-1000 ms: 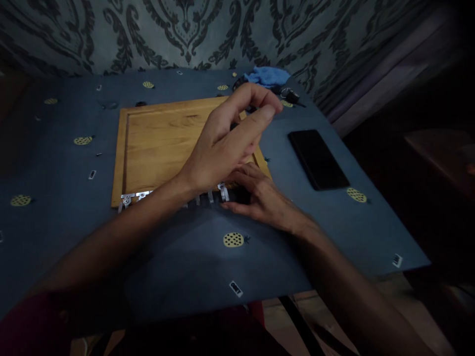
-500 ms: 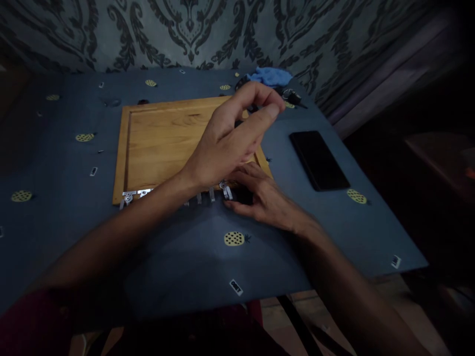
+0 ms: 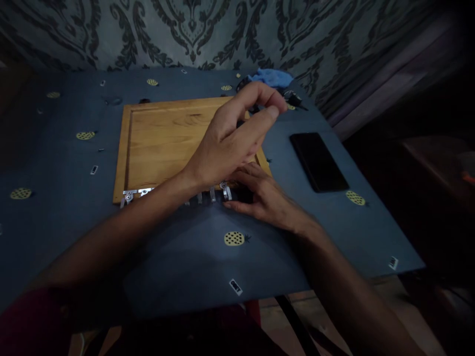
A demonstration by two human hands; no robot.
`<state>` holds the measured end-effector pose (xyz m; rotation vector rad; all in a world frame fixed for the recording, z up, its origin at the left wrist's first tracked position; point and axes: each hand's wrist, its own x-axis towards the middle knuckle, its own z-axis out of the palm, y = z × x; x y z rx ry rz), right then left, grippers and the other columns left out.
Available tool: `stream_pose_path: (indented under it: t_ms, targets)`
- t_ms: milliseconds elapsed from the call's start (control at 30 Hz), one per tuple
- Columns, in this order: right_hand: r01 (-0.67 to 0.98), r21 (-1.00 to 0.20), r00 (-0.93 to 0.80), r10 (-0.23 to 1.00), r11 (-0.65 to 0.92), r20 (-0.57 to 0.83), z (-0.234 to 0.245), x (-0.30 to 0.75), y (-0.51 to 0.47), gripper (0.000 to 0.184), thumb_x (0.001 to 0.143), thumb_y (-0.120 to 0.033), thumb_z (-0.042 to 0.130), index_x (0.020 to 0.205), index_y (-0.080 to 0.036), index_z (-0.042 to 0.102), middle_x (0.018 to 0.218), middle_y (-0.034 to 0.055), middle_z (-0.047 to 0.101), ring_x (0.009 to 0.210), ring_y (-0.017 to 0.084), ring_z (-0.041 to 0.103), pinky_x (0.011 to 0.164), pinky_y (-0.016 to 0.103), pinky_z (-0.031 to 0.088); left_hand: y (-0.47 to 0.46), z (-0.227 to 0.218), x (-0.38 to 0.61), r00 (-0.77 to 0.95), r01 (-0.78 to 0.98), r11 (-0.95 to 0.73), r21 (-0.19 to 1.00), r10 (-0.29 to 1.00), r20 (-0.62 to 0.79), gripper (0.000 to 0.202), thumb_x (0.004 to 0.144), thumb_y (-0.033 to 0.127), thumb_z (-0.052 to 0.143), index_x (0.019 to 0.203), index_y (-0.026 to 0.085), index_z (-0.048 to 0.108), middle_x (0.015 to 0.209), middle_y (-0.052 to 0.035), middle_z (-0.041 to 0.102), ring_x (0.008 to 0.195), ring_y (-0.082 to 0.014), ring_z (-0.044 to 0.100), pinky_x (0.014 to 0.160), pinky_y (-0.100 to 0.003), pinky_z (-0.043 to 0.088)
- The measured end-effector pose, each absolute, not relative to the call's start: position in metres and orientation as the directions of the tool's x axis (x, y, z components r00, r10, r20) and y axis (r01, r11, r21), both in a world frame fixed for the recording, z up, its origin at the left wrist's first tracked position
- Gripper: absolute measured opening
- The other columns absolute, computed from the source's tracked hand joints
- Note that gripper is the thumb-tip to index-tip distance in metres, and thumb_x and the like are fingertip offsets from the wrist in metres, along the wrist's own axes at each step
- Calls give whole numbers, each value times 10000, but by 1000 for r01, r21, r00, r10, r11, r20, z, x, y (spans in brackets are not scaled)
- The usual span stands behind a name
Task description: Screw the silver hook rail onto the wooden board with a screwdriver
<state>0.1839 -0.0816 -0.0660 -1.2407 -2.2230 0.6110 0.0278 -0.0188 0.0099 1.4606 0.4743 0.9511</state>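
A framed wooden board [image 3: 166,133] lies flat on the table. Along its near edge runs a metal strip [image 3: 144,191] with small brackets and prongs, partly hidden by my left forearm. Raised over the board's right side is my left hand [image 3: 237,131], its thumb and curled fingers brought together. A dark bit shows beneath that hand, and what the fingers hold is hidden. Lower down, my right hand [image 3: 263,195] grips the strip's right end at the board's edge, thumb in front and fingers on the board side.
A black phone [image 3: 319,160] lies right of the board. Behind it at the back are a blue cloth [image 3: 272,77] and a dark object with a metal ring [image 3: 293,96]. A small thin piece [image 3: 101,150] rests to the left. Patterned cloth [image 3: 191,29] hangs behind the table.
Both hands keep almost the same pose and place. The view has shifted very slightly; the board and strip stay put.
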Motion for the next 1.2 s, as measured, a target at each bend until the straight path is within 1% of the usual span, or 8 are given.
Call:
stream_pose_path:
  t_ms: [200,400,500,600,733,900,1100,1200]
  targets:
    - [638,-595,-434,866,489,247,-65,183,-83,393,904,-454,743,1182,-184,679,1131,119,691,1080,314,621,941,477,534,-14,11,25,686,-257,-128,958,674,275,56,933,291,531,914,256,571,490,87,304,432,-110,264,457,-284,246]
    - [662,-583,-427,877,470,221,-64,183,-84,380,903,-456,743,1170,-194,676,1183,130,677,1080,316,620,935,478,531,-5,12,25,831,-246,-70,967,498,247,289,922,533,644,929,245,620,496,84,278,433,-103,280,449,-288,229]
    - [659,-589,-430,877,467,214,-63,183,-84,373,898,-429,750,1175,-191,676,1194,134,677,1106,324,614,951,485,525,-7,11,27,784,-243,-129,961,558,273,303,944,534,629,901,234,605,526,65,361,465,-100,331,475,-280,280]
    - [647,-600,-445,872,470,203,-61,183,-83,386,901,-432,749,1187,-185,673,1171,134,680,1110,321,603,967,490,520,-12,13,30,638,-187,-211,959,717,282,271,973,482,622,869,238,567,616,37,473,552,-106,431,539,-263,361]
    - [647,-601,-456,870,469,188,-59,182,-83,367,911,-433,736,1169,-179,680,1172,143,679,1096,324,594,954,504,522,-21,15,32,466,-136,-182,974,856,224,212,992,408,606,859,261,531,642,46,470,573,-111,438,541,-257,377]
    - [645,-601,-454,869,472,196,-61,182,-83,345,913,-417,730,1173,-195,684,1203,134,683,1148,342,601,1010,545,510,-26,12,38,491,-221,-182,958,828,270,248,996,383,580,786,257,541,559,63,336,481,-96,336,453,-255,270]
    - [668,-586,-431,881,458,198,-63,183,-84,405,900,-443,737,1197,-172,688,1233,161,670,1130,348,616,966,528,532,-17,14,42,603,-103,-113,988,783,152,330,972,479,657,766,224,622,522,59,339,478,-89,405,440,-229,303]
    - [671,-579,-430,879,464,206,-62,182,-85,381,896,-428,744,1170,-169,690,1223,158,672,1123,342,616,965,519,532,-13,14,40,688,-139,-119,983,703,182,396,947,583,660,792,220,628,555,53,377,487,-74,374,442,-225,283]
